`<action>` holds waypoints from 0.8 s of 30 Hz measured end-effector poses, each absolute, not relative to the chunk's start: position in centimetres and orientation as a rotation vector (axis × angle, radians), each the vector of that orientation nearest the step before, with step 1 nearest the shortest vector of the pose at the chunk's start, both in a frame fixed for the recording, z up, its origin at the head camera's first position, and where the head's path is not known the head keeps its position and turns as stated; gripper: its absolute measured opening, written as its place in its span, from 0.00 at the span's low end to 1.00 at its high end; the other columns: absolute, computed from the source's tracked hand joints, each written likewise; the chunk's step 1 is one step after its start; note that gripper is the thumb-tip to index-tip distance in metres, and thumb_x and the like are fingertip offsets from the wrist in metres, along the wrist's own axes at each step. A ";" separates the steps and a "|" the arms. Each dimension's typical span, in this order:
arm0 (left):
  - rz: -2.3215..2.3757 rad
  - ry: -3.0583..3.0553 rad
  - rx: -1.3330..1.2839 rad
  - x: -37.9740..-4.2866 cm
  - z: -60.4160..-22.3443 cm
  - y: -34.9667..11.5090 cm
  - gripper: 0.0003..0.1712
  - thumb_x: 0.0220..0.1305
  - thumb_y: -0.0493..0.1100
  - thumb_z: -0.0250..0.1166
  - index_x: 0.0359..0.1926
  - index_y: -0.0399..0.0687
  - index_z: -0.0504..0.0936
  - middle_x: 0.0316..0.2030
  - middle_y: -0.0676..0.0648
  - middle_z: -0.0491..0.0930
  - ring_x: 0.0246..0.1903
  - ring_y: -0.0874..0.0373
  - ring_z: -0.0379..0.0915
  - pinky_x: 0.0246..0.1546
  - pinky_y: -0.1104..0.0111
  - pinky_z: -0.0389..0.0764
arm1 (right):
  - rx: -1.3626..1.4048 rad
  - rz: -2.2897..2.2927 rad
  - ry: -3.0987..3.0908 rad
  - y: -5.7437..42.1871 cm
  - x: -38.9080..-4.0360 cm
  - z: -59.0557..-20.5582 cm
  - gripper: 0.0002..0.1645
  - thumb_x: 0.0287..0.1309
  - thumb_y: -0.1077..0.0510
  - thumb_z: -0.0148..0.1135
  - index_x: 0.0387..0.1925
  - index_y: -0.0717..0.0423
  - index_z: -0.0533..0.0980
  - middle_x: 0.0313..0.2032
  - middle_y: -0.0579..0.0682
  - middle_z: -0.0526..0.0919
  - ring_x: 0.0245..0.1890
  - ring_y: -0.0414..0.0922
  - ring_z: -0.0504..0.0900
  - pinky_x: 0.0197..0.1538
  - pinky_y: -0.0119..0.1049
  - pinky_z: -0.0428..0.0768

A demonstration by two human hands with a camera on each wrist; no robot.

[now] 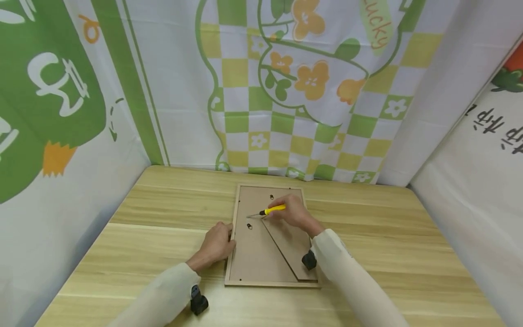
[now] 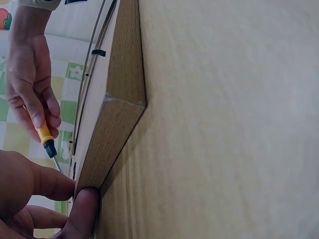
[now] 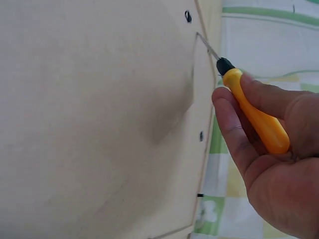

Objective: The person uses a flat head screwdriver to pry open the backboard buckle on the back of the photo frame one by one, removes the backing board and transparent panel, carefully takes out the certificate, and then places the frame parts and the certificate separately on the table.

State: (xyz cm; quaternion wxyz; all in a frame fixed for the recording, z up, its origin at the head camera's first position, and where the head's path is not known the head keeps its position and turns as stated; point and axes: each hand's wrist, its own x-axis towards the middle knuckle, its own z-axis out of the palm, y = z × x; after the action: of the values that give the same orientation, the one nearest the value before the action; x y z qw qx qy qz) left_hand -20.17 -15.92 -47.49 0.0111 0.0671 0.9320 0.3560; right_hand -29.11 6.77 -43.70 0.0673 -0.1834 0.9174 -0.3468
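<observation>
Head view shows a wood-edged frame (image 1: 255,259) lying back side up on the table (image 1: 171,213) at lower centre of the picture. At its left edge, the left hand (image 1: 218,242) pinches the side between thumb and finger. Toward the frame's upper right, the right hand (image 1: 291,211) clasps a screwdriver (image 1: 267,211) by its yellow handle, tip pointing left, just above the lower hanger (image 1: 249,226). The step in hand looks like screwdriver work on the frame's back; whether the tip presses there, I cannot tell. The next move probably calls for precise tip placement with the frame braced.
</observation>
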 end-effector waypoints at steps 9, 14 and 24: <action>1.069 2.967 0.244 -19.8 -47.4 -16.0 0.10 0.54 0.28 0.61 0.39 0.35 0.81 0.29 0.43 0.73 0.29 0.55 0.66 0.23 0.69 0.67 | -0.401 -1.103 2.785 5.8 -31.3 -44.7 0.12 0.58 0.61 0.68 0.44 0.55 0.85 0.52 0.55 0.84 0.56 0.52 0.79 0.60 0.48 0.76; 1.053 2.990 0.267 -19.7 -47.4 -16.1 0.11 0.54 0.29 0.61 0.39 0.34 0.82 0.28 0.45 0.72 0.29 0.55 0.64 0.24 0.68 0.66 | -0.394 -1.102 2.795 5.4 -31.9 -44.8 0.12 0.58 0.61 0.67 0.44 0.55 0.85 0.51 0.54 0.85 0.54 0.52 0.79 0.59 0.46 0.77; 1.058 2.963 0.236 -19.9 -47.7 -16.2 0.13 0.54 0.29 0.62 0.42 0.37 0.83 0.27 0.47 0.72 0.31 0.56 0.64 0.27 0.68 0.66 | -0.396 -1.149 2.780 5.1 -32.7 -45.4 0.12 0.56 0.60 0.70 0.43 0.55 0.86 0.51 0.54 0.85 0.56 0.52 0.79 0.59 0.46 0.77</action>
State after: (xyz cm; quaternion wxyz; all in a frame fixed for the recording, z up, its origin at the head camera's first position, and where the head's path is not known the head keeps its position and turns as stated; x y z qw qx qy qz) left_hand -19.94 -16.15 -47.72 -0.0066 0.0747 0.9392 0.3352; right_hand -32.70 5.06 -45.43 0.0539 -0.1303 0.9150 -0.3780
